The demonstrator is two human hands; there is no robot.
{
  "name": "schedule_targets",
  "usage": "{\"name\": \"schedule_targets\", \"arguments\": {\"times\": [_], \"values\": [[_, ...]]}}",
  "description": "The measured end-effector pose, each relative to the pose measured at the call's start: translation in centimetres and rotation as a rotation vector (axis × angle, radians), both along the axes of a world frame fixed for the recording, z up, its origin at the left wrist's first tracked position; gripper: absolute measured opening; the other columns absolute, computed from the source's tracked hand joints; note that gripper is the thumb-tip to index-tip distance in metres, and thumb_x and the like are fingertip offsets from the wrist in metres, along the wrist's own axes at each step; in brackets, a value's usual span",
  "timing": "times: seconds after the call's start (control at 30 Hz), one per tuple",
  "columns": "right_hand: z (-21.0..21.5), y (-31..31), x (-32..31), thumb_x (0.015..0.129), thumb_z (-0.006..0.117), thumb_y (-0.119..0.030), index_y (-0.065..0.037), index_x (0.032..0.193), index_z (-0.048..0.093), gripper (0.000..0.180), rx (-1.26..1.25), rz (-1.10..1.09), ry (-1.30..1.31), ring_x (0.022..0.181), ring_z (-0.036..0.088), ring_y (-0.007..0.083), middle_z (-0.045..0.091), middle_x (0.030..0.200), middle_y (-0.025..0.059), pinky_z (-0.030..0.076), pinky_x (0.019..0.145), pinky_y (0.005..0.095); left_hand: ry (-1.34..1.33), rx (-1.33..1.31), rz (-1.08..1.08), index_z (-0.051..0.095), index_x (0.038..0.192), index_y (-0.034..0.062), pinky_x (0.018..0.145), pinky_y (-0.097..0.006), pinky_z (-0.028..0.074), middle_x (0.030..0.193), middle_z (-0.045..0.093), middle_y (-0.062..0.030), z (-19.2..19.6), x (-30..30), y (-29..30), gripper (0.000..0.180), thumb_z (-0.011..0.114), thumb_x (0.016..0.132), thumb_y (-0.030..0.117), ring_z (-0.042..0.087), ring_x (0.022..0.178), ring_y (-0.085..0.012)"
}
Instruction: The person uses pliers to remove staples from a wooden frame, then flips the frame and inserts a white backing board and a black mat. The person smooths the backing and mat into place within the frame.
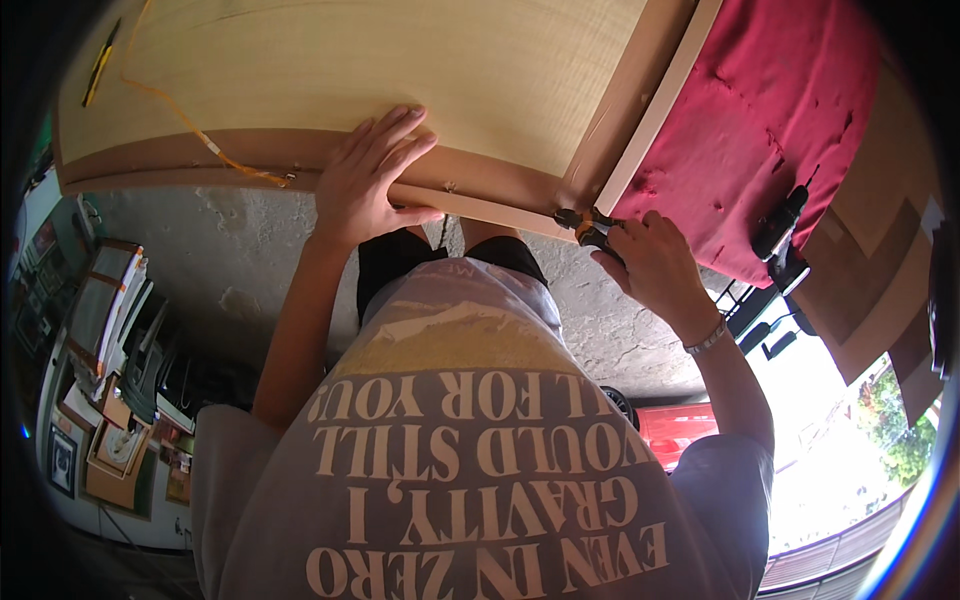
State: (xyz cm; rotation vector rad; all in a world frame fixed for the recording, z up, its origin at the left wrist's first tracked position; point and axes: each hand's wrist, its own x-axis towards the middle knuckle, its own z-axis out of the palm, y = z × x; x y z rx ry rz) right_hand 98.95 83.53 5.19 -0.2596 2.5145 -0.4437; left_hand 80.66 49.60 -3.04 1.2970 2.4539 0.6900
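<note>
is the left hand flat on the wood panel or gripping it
Flat: the left hand lies spread, fingers extended, on the wood panel near its edge.

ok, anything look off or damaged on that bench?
Mostly the red cloth at the right: it is rumpled and dotted with small holes or tears. An orange cord also trails loosely across the wooden panel. The left hand rests flat on the panel's edge; the right hand grips a small black-and-orange tool at its corner.
</note>
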Motion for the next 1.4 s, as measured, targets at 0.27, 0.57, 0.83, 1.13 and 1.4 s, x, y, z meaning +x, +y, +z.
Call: {"name": "schedule_targets", "arguments": {"times": [0.27,0.57,0.83,1.13,1.4], "values": [[-1.7,-4.0,5.1,0.087,0.079,-0.022,-0.005,0.073,0.058,0.03,-0.183,-0.519,0.201,0.059,0.059,0.0303,0.06,0.067,0.0135,0.048,0.054,0.0441,-0.02,0.045,-0.011,0.056,0.139,0.0175,0.114,-0.051,0.041,0.155,0.049,-0.005,-0.1,-0.1,0.0,0.089,0.085,0.065,0.059,0.048,0.142,-0.0285],[-1.1,-8.8,4.3,0.093,0.074,-0.022,-0.001,0.08,0.063,0.027,-0.32,-1.338,0.38,0.056,0.045,0.014,0.051,0.062,0.0049,0.038,0.052,0.0323,-0.375,0.3,0.216,0.061,0.133,0.011,0.098,-0.042,0.051,0.133,0.063,-0.012,2.6,0.8,1.3,0.062,0.073,0.088,0.053,0.062,0.119,-0.0238],[3.3,-10.7,-1.9,0.073,0.086,-0.024,-0.006,0.075,0.059,0.032,-0.269,-0.225,0.301,0.093,0.061,0.0316,0.056,0.084,0.0098,0.05,0.078,0.045,-1.205,-0.029,0.359,0.072,0.099,-0.0003,0.062,-0.035,0.048,0.084,0.069,-0.0138,6.0,6.7,1.8,0.044,0.046,0.109,0.033,0.064,0.068,-0.0208],[-0.5,-10.1,-4.8,0.083,0.08,-0.029,-0.009,0.086,0.071,0.022,-0.11,-0.247,0.248,0.093,0.059,0.0284,0.06,0.088,0.0081,0.047,0.084,0.0437,-0.522,0.169,0.609,0.061,0.094,-0.0004,0.067,-0.045,0.05,0.078,0.066,-0.0189,3.8,3.7,-2.9,0.031,0.052,0.107,0.027,0.065,0.075,-0.0407],[-0.7,-9.6,-6.5,0.086,0.077,-0.031,-0.01,0.083,0.07,0.022,-0.081,-0.119,0.137,0.081,0.061,0.0269,0.063,0.081,0.0051,0.049,0.076,0.0419,-0.484,0.289,0.619,0.059,0.085,-0.0006,0.057,-0.041,0.043,0.065,0.056,-0.0154,2.1,1.1,-0.8,0.04,0.056,0.105,0.033,0.054,0.058,-0.0319]]}}
